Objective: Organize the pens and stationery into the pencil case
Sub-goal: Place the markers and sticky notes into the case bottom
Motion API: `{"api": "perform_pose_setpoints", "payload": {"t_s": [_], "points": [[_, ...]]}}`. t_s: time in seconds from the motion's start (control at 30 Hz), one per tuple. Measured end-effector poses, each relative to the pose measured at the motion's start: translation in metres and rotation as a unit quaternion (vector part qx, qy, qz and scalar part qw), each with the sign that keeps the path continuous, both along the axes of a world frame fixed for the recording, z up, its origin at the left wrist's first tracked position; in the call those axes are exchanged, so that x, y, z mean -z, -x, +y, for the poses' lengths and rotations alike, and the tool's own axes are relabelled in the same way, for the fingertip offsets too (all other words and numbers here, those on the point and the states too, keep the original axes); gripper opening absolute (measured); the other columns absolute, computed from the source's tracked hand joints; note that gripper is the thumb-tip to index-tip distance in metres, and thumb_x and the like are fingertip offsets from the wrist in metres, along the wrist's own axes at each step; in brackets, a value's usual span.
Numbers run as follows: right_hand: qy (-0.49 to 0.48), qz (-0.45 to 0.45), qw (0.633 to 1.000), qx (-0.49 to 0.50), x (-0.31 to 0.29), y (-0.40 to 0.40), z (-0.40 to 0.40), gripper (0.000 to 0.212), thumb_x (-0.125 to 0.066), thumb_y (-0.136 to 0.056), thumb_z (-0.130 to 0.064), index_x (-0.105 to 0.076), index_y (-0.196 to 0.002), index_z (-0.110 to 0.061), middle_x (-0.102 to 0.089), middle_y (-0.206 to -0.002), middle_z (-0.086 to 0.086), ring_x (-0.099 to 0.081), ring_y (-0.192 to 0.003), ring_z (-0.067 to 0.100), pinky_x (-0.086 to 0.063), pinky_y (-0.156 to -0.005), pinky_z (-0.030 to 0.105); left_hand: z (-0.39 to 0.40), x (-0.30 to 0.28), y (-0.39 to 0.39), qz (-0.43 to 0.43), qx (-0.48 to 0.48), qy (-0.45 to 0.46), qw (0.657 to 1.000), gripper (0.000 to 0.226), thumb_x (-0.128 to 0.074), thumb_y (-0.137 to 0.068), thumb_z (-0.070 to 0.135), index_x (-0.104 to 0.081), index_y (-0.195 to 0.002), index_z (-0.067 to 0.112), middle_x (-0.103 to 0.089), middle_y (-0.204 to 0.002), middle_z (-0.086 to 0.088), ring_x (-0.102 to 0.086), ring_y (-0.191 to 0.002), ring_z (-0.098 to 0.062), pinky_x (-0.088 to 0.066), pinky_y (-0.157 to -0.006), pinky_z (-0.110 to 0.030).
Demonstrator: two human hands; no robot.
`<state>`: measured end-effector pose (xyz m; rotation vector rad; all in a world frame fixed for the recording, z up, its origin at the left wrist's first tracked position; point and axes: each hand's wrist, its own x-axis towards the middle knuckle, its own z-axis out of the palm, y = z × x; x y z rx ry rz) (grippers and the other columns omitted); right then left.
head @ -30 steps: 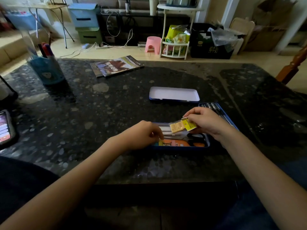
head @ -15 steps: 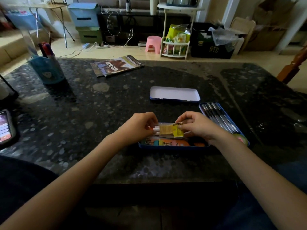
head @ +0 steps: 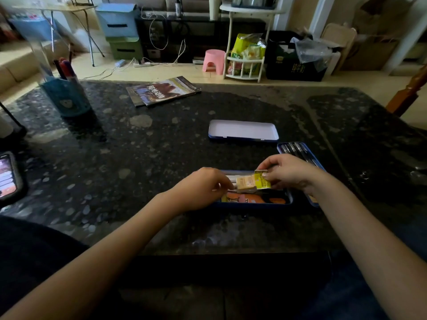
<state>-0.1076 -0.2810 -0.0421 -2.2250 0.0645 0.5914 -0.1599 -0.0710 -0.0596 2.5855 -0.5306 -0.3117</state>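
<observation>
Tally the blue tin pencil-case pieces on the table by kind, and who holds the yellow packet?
Open tray under the hands: 1
Pen tray at right: 1
Upturned lid: 1
Total: 3
The right hand pinches the yellow packet; the left hand touches its other end.

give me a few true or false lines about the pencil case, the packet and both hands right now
1. The right hand pinches the yellow packet over the pencil case. True.
2. The lid is closed on the case. False: it lies apart, farther back on the table.
3. The left hand rests on the magazine. False: it is at the case's left end.
4. A pen cup stands at the far left. True.
</observation>
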Motion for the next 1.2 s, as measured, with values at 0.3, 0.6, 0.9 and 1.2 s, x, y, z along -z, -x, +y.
{"api": "perform_pose_setpoints", "payload": {"t_s": [0.3, 0.6, 0.9, 1.2], "points": [[-0.045, -0.026, 0.999, -0.016, 0.008, 0.010, 0.019, 0.015, -0.059, -0.092, -0.006, -0.061, -0.101, -0.018, -0.068, -0.089, -0.001, -0.065, -0.082, 0.008, -0.051, -0.062, 0.020, 0.007, -0.007, -0.003, -0.023, -0.068, 0.032, 0.997, 0.019, -0.055, -0.089, 0.011, -0.068, -0.094, 0.023, -0.061, -0.100, 0.010, -0.058, -0.087, -0.001, -0.050, -0.080, -0.018], [-0.094, -0.052, 0.994, -0.008, 0.016, 0.015, 0.028, 0.016, -0.060, -0.092, -0.012, -0.060, -0.093, -0.028, -0.069, -0.095, -0.006, -0.064, -0.091, 0.007, -0.054, -0.086, 0.032, 0.026, -0.013, -0.012, -0.002, -0.105, 0.051, 0.993, 0.018, -0.055, -0.089, 0.010, -0.068, -0.093, 0.023, -0.063, -0.097, 0.010, -0.061, -0.089, -0.004, -0.053, -0.077, -0.021], [-0.119, -0.085, 0.988, -0.042, 0.024, 0.023, 0.040, 0.016, -0.060, -0.091, -0.009, -0.062, -0.098, -0.024, -0.066, -0.100, -0.005, -0.063, -0.093, 0.005, -0.051, -0.068, 0.017, 0.030, -0.013, -0.013, 0.035, -0.078, 0.009, 0.996, 0.017, -0.055, -0.090, 0.014, -0.064, -0.095, 0.028, -0.061, -0.103, 0.008, -0.062, -0.093, -0.006, -0.054, -0.075, -0.021], [-0.024, -0.136, 0.985, -0.106, 0.026, 0.020, 0.041, 0.015, -0.064, -0.090, -0.014, -0.064, -0.100, -0.025, -0.066, -0.099, -0.005, -0.063, -0.084, 0.007, -0.052, -0.060, 0.016, 0.030, -0.012, -0.013, 0.011, -0.091, 0.011, 0.996, 0.019, -0.054, -0.092, 0.016, -0.066, -0.105, 0.024, -0.060, -0.104, 0.010, -0.059, -0.091, -0.004, -0.050, -0.071, -0.016]]}}
